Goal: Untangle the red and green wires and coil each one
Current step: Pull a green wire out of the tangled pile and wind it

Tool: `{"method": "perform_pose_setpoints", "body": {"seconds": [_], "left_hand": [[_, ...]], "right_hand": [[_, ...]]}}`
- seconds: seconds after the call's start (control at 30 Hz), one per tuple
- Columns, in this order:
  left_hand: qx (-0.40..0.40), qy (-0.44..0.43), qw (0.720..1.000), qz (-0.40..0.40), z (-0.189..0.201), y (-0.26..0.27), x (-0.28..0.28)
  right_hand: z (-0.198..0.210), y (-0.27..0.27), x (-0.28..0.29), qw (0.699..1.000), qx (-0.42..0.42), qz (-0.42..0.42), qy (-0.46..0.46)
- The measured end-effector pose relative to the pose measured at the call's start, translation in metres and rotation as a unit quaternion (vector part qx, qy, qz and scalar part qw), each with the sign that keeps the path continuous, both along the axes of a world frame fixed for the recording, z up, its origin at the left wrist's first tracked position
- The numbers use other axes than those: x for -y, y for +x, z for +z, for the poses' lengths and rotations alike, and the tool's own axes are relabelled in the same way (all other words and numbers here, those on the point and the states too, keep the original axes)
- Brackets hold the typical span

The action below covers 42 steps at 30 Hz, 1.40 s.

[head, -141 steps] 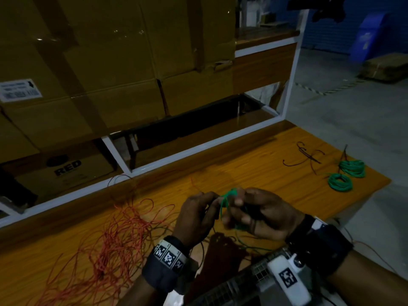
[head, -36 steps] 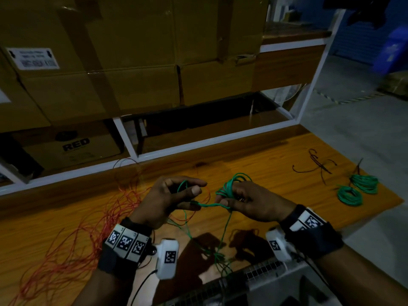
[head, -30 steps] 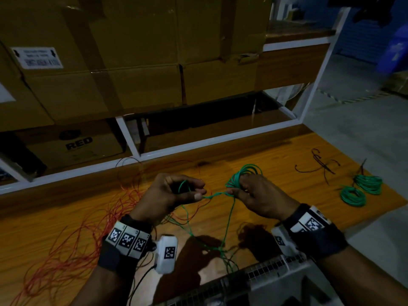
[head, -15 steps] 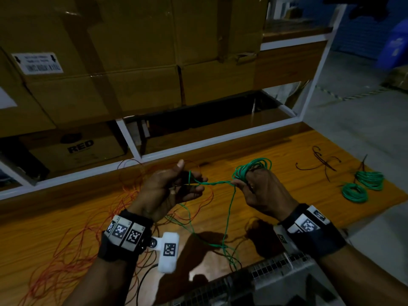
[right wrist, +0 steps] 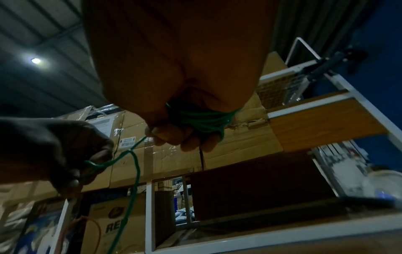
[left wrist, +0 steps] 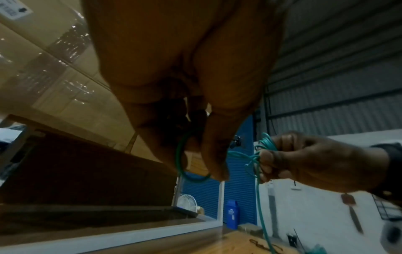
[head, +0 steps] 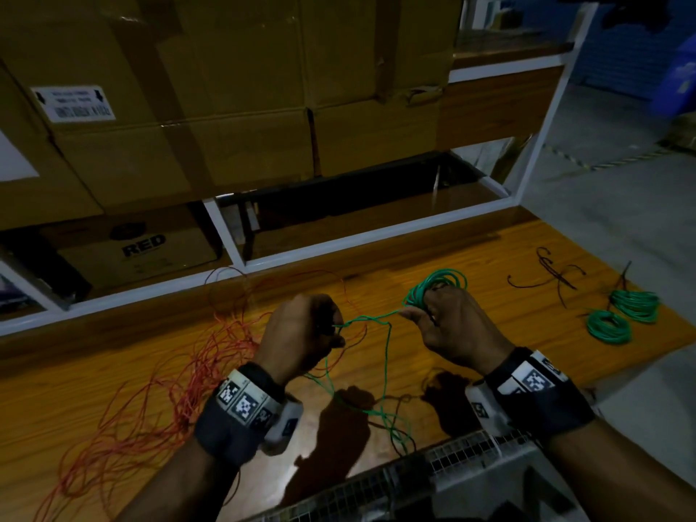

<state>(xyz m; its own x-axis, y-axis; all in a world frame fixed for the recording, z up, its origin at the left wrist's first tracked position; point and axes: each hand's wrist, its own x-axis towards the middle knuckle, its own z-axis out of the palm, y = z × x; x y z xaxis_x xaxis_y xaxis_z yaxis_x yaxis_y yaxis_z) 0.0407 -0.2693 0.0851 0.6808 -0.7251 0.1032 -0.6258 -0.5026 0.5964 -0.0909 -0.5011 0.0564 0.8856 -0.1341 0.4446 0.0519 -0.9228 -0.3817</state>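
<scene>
Hands raised: right hand grips green wire, left hand pinches it

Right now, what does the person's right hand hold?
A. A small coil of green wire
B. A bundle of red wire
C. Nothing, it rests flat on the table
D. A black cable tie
A. The right hand has its grip around a small coil of green wire, looped over its fingers above the table; the right wrist view shows the same green loops under the curled fingers.
</scene>
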Motion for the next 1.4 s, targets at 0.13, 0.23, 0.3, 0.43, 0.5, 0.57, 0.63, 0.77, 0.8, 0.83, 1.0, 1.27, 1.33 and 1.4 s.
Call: {"method": "perform_pose_setpoints", "body": {"seconds": [0.13,0.23,0.3,0.43,0.5,0.57,0.63,0.77,0.8,0.83,1.0,1.27,1.33,1.4], "left_hand": [[0.168,-0.026,0.984,-0.046,-0.012,-0.007,-0.003],[0.132,-0.076,0.987,-0.049,-0.025,-0.006,-0.006],[0.008,-0.11,0.992,-0.068,-0.029,-0.006,-0.01],[-0.23,-0.118,0.958,-0.12,-0.023,-0.014,-0.016],[-0.364,-0.168,0.909,-0.115,-0.017,-0.014,-0.019],[-0.497,-0.221,0.836,-0.067,-0.011,-0.016,-0.02],[-0.545,-0.24,0.803,-0.018,-0.008,-0.016,-0.019],[-0.519,-0.258,0.813,0.059,-0.011,-0.017,-0.015],[-0.501,-0.251,0.826,0.068,-0.013,-0.017,-0.016],[-0.478,-0.238,0.843,0.07,-0.016,-0.016,-0.017],[-0.49,-0.207,0.845,0.055,-0.018,-0.013,-0.023],[-0.44,-0.022,0.897,-0.024,-0.009,-0.015,-0.032],[-0.357,-0.028,0.933,-0.029,-0.009,-0.013,-0.037],[-0.205,-0.037,0.978,-0.02,-0.014,-0.011,-0.038]], "right_hand": [[-0.004,-0.001,0.005,0.992,-0.064,-0.048,0.102],[-0.001,-0.001,0.008,0.985,-0.062,-0.064,0.146],[0.002,-0.001,0.008,0.984,-0.062,-0.065,0.153],[0.008,-0.001,0.002,0.983,-0.062,-0.06,0.162],[0.009,-0.003,0.003,0.983,-0.066,-0.06,0.158],[0.008,-0.005,0.003,0.984,-0.074,-0.054,0.154],[0.009,-0.006,0.003,0.984,-0.074,-0.045,0.155],[0.012,-0.005,0.001,0.987,-0.063,-0.039,0.141],[0.012,-0.005,0.0,0.988,-0.06,-0.038,0.138],[0.014,-0.007,-0.001,0.988,-0.059,-0.035,0.136],[0.016,-0.01,-0.006,0.99,-0.042,-0.008,0.136],[0.014,-0.007,-0.008,0.994,-0.052,0.0,0.099],[0.011,-0.006,-0.007,0.994,-0.055,-0.008,0.098],[0.01,-0.006,-0.007,0.993,-0.067,-0.018,0.097]]}}
